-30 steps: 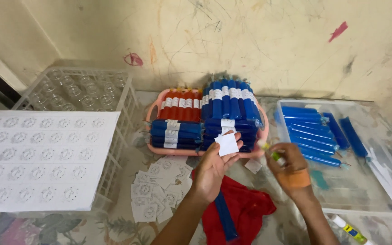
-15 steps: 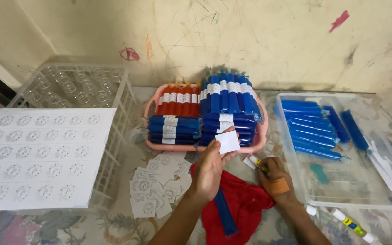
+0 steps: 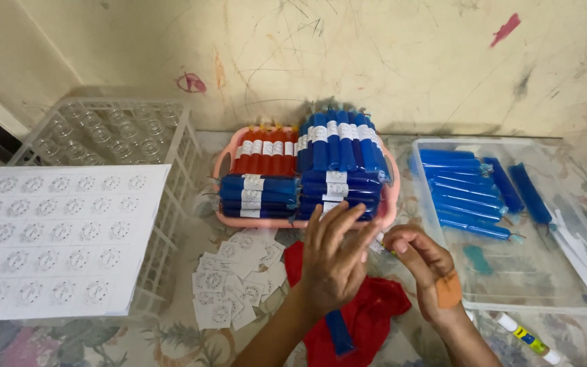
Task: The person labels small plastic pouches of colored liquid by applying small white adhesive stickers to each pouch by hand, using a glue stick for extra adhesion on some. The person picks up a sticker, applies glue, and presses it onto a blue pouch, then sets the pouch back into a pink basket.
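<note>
**Labelling blue sticks, tray still half full**

My left hand (image 3: 334, 255) is spread flat, fingers fanned and pointing away from me, with nothing clamped that I can see; its back faces the camera, so I cannot tell whether a label sits against the palm. My right hand (image 3: 419, 261) is pinched narrow, thumb and fingertips closed on something small and pale at the fingertips, too small for me to name. An orange plaster (image 3: 449, 291) is stuck on the back of that hand.

Just under my hands lies a red cloth (image 3: 368, 316), and one blue stick (image 3: 339, 331) rests on it, near my left wrist. It shows no white band that I can see.

Beyond my fingertips stands the pink basket (image 3: 222, 163), packed with blue sticks (image 3: 338, 146) and red sticks (image 3: 261, 153), each wearing a white band. I judge those finished. To the right, the clear tray (image 3: 511, 292) holds more blue sticks (image 3: 467, 194) without bands, so I judge a good share of the work is left.

Left of the cloth, cut labels (image 3: 236, 289) lie in a loose heap on the table. Farther left, an uncut label sheet (image 3: 56, 238) rests on a white rack (image 3: 171, 204) of glass cups. A glue stick (image 3: 526, 338) lies at the tray's near corner, beside my right forearm.
</note>
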